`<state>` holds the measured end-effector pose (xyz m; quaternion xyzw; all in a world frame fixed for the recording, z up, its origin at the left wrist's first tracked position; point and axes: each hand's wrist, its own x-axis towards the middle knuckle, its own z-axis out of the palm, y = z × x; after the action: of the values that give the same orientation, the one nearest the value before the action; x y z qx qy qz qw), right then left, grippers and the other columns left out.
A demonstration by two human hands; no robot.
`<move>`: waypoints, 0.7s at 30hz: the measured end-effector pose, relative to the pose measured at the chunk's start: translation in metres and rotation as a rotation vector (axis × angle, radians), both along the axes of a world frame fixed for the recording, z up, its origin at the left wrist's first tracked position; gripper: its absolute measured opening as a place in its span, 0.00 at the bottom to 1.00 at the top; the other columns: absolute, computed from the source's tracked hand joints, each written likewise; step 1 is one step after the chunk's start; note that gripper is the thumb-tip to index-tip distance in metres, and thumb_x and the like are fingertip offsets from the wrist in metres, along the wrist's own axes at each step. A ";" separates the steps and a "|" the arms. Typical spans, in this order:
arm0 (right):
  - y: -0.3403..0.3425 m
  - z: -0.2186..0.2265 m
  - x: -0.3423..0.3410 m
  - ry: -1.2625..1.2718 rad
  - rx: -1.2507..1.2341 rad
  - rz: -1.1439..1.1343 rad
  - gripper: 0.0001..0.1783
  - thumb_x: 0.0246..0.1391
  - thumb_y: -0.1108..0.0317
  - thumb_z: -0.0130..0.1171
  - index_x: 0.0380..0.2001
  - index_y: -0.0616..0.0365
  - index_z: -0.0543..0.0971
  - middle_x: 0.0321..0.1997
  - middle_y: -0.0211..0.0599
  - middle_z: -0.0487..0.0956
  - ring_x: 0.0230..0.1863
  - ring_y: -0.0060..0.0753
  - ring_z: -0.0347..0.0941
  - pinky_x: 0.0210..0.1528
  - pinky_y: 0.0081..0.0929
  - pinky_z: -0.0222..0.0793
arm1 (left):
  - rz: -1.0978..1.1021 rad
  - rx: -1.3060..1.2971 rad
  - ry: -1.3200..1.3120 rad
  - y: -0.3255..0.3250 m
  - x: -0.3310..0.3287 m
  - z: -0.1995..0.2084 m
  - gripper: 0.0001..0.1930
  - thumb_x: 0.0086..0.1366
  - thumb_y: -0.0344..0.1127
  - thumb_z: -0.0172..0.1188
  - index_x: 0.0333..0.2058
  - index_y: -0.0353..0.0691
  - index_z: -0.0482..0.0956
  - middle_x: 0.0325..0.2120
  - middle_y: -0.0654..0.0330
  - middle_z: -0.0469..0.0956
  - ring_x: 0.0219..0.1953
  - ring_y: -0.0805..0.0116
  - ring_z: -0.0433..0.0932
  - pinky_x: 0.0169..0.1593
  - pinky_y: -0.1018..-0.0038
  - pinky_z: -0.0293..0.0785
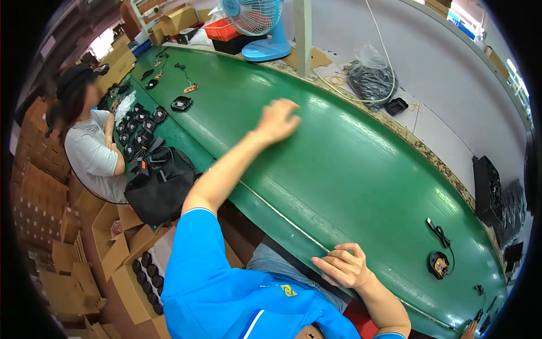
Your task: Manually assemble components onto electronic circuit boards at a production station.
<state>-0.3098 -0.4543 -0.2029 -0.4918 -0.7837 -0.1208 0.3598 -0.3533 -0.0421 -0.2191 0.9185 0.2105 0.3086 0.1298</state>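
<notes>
My left hand (pixel 278 121) is stretched out over the green conveyor belt (pixel 316 186), thumb apart from the bent fingers, with nothing visible in it. Close to the near belt edge is my right hand (pixel 345 266), its fingers curled together; no object shows in them, though the palm is hidden. Left of my left hand lies a black computer mouse shell (pixel 182 103), with a small circuit board on a cable (pixel 191 88) beyond it. Farther right on the belt sits an opened computer mouse (pixel 438 265), its board exposed and its black cable (pixel 438 232) beside it.
At left, a seated person (pixel 93 138) with folded arms is beside many black mouse parts (pixel 138 125) and a black bag (pixel 161 186). A blue fan (pixel 265 50) and a bagged dark bundle (pixel 370 82) stand behind the belt. Cardboard boxes (pixel 127 282) are at lower left.
</notes>
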 end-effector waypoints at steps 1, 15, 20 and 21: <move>0.000 -0.001 0.001 0.004 -0.004 -0.006 0.12 0.52 0.70 0.63 0.41 0.52 0.85 0.28 0.21 0.81 0.32 0.22 0.74 0.50 0.25 0.69 | 0.212 0.111 0.044 0.039 -0.022 -0.002 0.20 0.57 0.39 0.60 0.48 0.41 0.81 0.47 0.50 0.81 0.48 0.47 0.79 0.50 0.55 0.77; 0.023 -0.007 0.015 0.140 -0.088 -0.211 0.14 0.48 0.75 0.63 0.40 0.54 0.85 0.24 0.22 0.79 0.27 0.24 0.72 0.41 0.23 0.69 | 1.137 -0.072 0.431 0.278 -0.214 -0.032 0.32 0.69 0.67 0.42 0.70 0.73 0.58 0.73 0.66 0.57 0.74 0.54 0.52 0.65 0.32 0.51; 0.035 -0.011 0.016 0.173 -0.092 -0.302 0.15 0.47 0.76 0.64 0.41 0.54 0.85 0.21 0.21 0.76 0.25 0.23 0.70 0.37 0.21 0.67 | 1.140 -0.164 0.488 0.288 -0.199 -0.028 0.34 0.67 0.75 0.36 0.70 0.83 0.53 0.75 0.73 0.51 0.75 0.55 0.49 0.67 0.29 0.45; 0.038 -0.012 0.017 0.179 -0.094 -0.315 0.16 0.47 0.77 0.64 0.41 0.54 0.85 0.21 0.21 0.75 0.24 0.23 0.69 0.36 0.21 0.66 | 1.136 -0.214 0.510 0.287 -0.198 -0.025 0.33 0.67 0.74 0.37 0.70 0.82 0.55 0.74 0.74 0.52 0.75 0.54 0.50 0.66 0.29 0.46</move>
<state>-0.2932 -0.4165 -0.2153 -0.6336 -0.6665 -0.0947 0.3813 -0.5511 0.2453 -0.2445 0.6901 0.7193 0.0778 -0.0174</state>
